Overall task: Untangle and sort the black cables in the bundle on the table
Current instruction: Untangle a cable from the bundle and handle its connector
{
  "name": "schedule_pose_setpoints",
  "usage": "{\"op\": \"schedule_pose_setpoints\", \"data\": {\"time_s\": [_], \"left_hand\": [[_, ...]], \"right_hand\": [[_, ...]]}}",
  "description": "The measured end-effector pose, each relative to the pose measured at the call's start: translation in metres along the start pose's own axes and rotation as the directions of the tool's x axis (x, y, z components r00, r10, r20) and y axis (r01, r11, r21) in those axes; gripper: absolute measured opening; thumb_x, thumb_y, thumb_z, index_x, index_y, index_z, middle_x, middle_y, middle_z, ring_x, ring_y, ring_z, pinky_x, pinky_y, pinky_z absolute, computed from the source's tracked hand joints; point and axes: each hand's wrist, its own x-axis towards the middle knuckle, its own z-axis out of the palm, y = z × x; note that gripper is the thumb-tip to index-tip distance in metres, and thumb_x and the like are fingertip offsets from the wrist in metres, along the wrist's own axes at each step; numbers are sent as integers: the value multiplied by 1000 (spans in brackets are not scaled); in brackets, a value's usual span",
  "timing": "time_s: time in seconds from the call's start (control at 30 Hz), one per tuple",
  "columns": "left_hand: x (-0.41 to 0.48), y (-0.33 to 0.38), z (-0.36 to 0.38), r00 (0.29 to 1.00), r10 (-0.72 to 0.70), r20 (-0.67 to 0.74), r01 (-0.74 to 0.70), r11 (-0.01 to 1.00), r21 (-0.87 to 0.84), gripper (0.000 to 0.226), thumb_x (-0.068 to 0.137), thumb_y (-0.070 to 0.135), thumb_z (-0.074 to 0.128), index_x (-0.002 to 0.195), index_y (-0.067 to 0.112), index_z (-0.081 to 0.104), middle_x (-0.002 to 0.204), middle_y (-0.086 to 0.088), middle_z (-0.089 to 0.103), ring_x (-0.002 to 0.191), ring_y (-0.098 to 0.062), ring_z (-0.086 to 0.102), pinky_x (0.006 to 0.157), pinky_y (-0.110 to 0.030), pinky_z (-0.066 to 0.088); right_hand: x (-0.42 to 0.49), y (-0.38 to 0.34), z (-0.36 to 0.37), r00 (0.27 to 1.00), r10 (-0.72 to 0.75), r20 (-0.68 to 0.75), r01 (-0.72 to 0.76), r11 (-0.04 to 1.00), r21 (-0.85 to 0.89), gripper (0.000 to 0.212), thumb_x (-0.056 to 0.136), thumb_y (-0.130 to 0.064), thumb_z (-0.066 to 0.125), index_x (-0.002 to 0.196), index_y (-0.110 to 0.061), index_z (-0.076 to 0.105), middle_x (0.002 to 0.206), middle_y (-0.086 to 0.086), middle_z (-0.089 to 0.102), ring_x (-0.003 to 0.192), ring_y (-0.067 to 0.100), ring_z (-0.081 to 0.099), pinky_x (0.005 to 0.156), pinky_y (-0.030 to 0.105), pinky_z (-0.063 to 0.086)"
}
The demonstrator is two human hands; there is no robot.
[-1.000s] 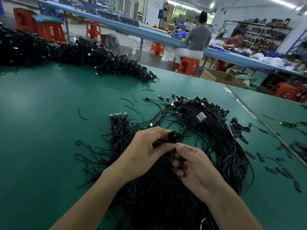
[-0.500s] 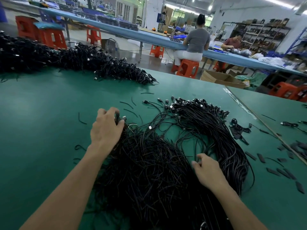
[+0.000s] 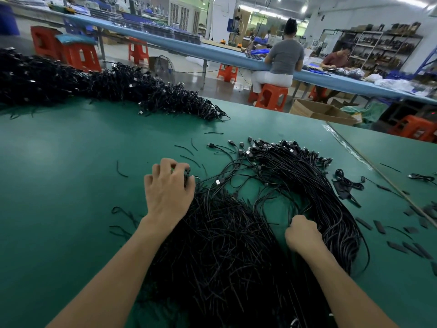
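On the green table [image 3: 71, 174], close in front of the person, the bundle of black cables [image 3: 224, 252] lies as a broad, matted mass that forks into two sheaves running away from the body. Only one container shows: an open brown cardboard box [image 3: 316, 112] on the floor past the table's far edge, and what it holds cannot be made out. The cables are thin, round and mostly matt, with a faint sheen where light catches them. The right sheaf lies combed and nearly parallel, curving up to a cluster of plugs [image 3: 283, 147] with small silvery tips, while the nearer middle is a rough thatch of crossing strands. The left hand [image 3: 169, 195] sits knuckles up on the far end of the left sheaf, its fingers [image 3: 165, 165] bent down and gripping the plug ends there. The right hand [image 3: 302, 233] is closed into a fist among the strands between the two sheaves, clutching a few of them; its fingertips are hidden. Short black wire ties [image 3: 121, 170] lie scattered on the smooth top around the left hand, and flat black strips [image 3: 399, 247] and one small coiled cable [image 3: 347, 183] lie to the right. A long, far bigger heap of cables [image 3: 106, 86] runs along the table's far left edge. Beyond it stand orange plastic stools [image 3: 272, 97], a long blue bench [image 3: 189, 47] and a seated person [image 3: 285, 58] in a grey top, back turned.
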Motion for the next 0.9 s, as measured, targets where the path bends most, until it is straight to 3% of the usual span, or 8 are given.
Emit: {"op": "schedule_pose_setpoints", "data": {"time_s": [0.2, 0.37, 0.5, 0.6, 0.67, 0.73, 0.8, 0.9], "left_hand": [[-4, 40, -13, 979, 201, 42, -186, 955, -230, 19, 94, 34, 60, 106, 21, 68, 101, 4, 63, 97, -14, 55, 92, -33, 47], [-20, 76, -14, 897, 331, 292, -176, 875, -451, 37, 92, 36, 66, 126, 24, 58, 98, 11, 60, 95, -9, 57, 95, -34, 51], [-30, 104, -12, 811, 427, 400, -127, 796, -592, 63, 90, 28, 71, 145, 29, 42, 104, 6, 65, 95, -14, 63, 92, -38, 54], [-46, 105, -3, 759, 297, 579, 230, 711, -665, 44, 97, -2, 55, 137, 14, 47, 115, -9, 68, 101, -11, 69, 79, -11, 52], [-53, 101, 5, 685, 199, 701, 514, 549, -658, 32, 102, -3, 45, 131, 7, 52, 123, -17, 64, 103, -11, 68, 83, -18, 55], [-44, 101, 8, 813, 107, 572, 476, 443, -760, 27, 106, 13, 43, 129, 7, 57, 120, -16, 64, 99, -12, 66, 86, -32, 58], [-24, 102, -3, 963, -67, 260, 265, 404, -876, 27, 107, 25, 40, 116, 13, 62, 96, -3, 65, 77, 5, 61, 68, -19, 56], [-3, 92, -28, 967, -244, -75, 47, 458, -888, 27, 107, 29, 38, 116, 17, 60, 91, 5, 58, 75, 1, 57, 64, -15, 52]], "right_hand": [[-3, 1, -30, 998, 7, 54, -38, 793, 608, 24, 98, -16, 40, 78, -5, 48, 76, 12, 53, 61, 26, 51, 59, 37, 41], [-37, -13, -48, 965, -179, -191, 247, 863, 440, 29, 97, -18, 36, 68, -14, 35, 59, -1, 38, 53, 16, 29, 51, 29, 23], [-90, -44, -66, 834, -460, -306, 552, 684, 476, 36, 97, -11, 38, 62, -17, 45, 55, -10, 44, 49, 3, 37, 49, 18, 30], [-136, -66, -71, 565, -762, -316, 819, 474, 322, 29, 85, -15, 39, 65, -30, 53, 68, -19, 47, 66, 0, 44, 66, 25, 40], [-154, -71, -71, 505, -814, -286, 848, 406, 342, 22, 84, -32, 40, 62, -32, 43, 66, -16, 43, 65, 5, 42, 62, 30, 36], [-155, -65, -73, 509, -793, -334, 852, 408, 329, 35, 88, -50, 43, 62, -26, 44, 64, -11, 46, 60, 9, 44, 56, 31, 38], [-148, -55, -81, 546, -704, -455, 837, 436, 330, 47, 94, -53, 48, 57, -25, 43, 55, -12, 45, 50, 7, 39, 49, 24, 35], [-123, -35, -90, 686, -487, -541, 725, 528, 443, 55, 100, -39, 49, 48, -28, 39, 41, -14, 36, 39, 6, 29, 39, 15, 25]]}}
